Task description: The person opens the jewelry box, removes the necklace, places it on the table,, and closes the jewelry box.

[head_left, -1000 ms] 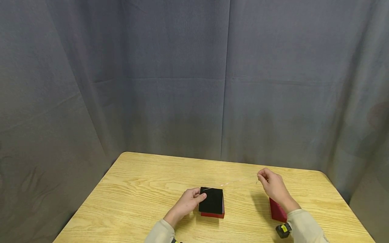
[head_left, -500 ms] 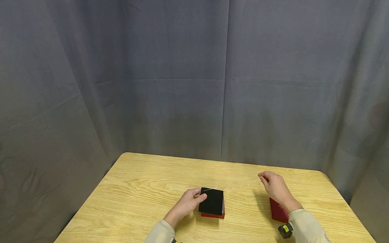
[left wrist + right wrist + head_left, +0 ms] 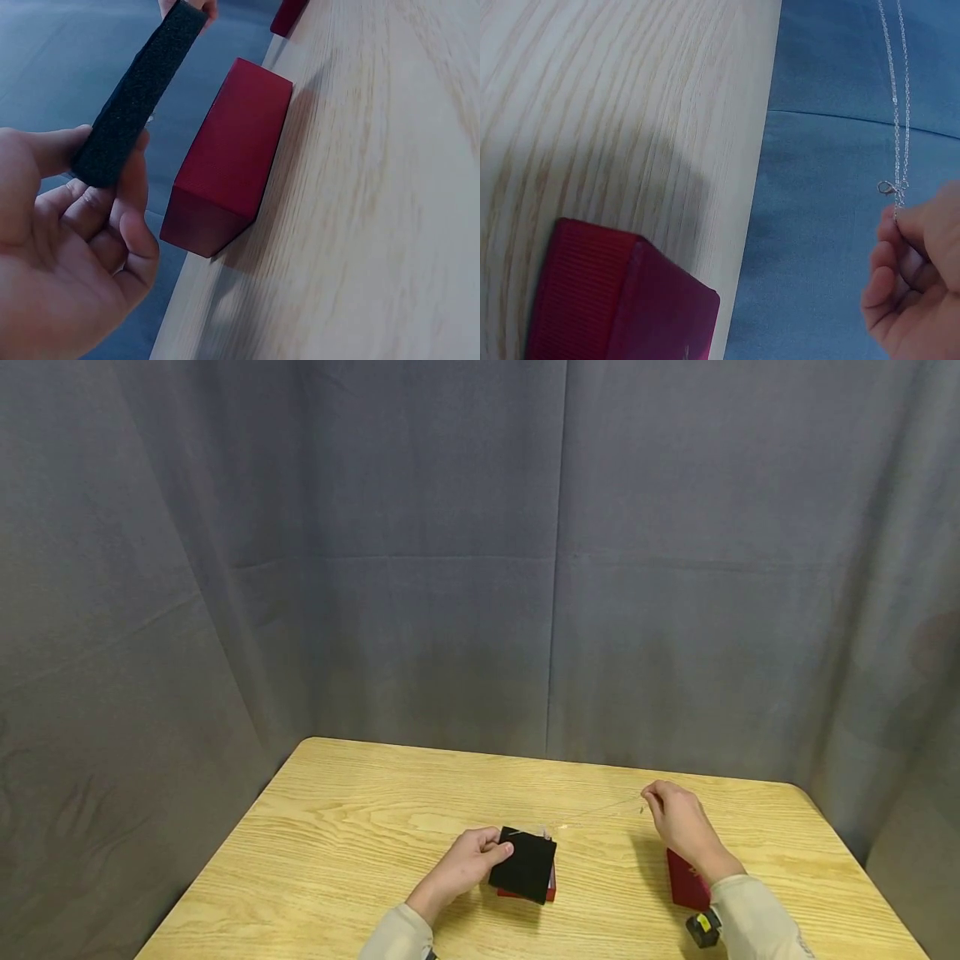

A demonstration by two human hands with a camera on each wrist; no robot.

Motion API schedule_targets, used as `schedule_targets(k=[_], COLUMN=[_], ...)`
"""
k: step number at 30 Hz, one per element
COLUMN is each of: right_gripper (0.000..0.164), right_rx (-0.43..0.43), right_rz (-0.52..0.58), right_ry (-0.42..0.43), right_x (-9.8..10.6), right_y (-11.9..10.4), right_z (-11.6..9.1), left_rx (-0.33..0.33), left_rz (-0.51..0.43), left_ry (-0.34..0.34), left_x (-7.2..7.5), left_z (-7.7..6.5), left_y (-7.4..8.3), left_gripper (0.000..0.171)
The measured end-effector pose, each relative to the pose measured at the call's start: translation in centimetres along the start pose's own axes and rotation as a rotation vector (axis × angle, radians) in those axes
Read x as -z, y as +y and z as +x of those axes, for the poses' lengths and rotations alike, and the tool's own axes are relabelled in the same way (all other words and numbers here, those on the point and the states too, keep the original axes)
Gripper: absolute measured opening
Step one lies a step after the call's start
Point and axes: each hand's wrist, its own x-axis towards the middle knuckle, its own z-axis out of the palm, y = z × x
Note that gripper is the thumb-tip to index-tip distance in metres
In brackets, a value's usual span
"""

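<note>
My left hand [image 3: 459, 866] pinches a square black foam pad [image 3: 525, 866] between thumb and fingers. The left wrist view catches the pad edge-on, raised above a red box [image 3: 232, 139] on the table. To the right, my right hand [image 3: 687, 828] pinches a thin silver chain necklace [image 3: 897, 139] near its end. A small lobster clasp [image 3: 886, 188] hangs loose just by those fingertips. From there the chain runs as two strands across to the pad's far edge, where a slit shows. The pad hides most of the red box in the head view.
A red lid-like box piece [image 3: 686, 883] lies on the wooden table [image 3: 360, 827] beneath the right forearm. On the right wrist sits a black and yellow device [image 3: 703, 928]. Grey curtains [image 3: 435, 568] hang behind and beside the table.
The black pad has turned and tilted, its right side shifting over the red box. My right hand has moved slightly rightward, with the chain still pinched.
</note>
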Motion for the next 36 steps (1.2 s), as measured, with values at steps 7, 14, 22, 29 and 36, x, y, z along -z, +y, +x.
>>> schedule_targets(k=[7,14,22,29,36], right_gripper=[0.01,0.012,0.013,0.013,0.014], right_rx=[-0.05,-0.072,-0.083,-0.082,-0.105], right_rz=[0.004,0.005,0.012,0.002,0.012], right_ry=[-0.014,0.001,0.006,0.01,-0.007], right_x=[0.11,0.08,0.0,-0.04,0.23], right_y=[-0.05,0.05,0.33,0.55,0.37], right_z=[0.08,0.1,0.09,0.02,0.02], left_rx=[-0.028,-0.024,-0.026,-0.032,-0.043], left_rz=[0.052,0.085,0.077,0.112,0.098], left_ry=[-0.001,-0.011,-0.041,-0.057,-0.081], left_x=[-0.23,-0.3,-0.12,-0.23,-0.29], left_z=[-0.08,-0.04,0.06,0.16,0.05], left_y=[0.27,0.25,0.05,0.15,0.24], left_gripper=[0.034,0.033,0.034,0.032,0.034])
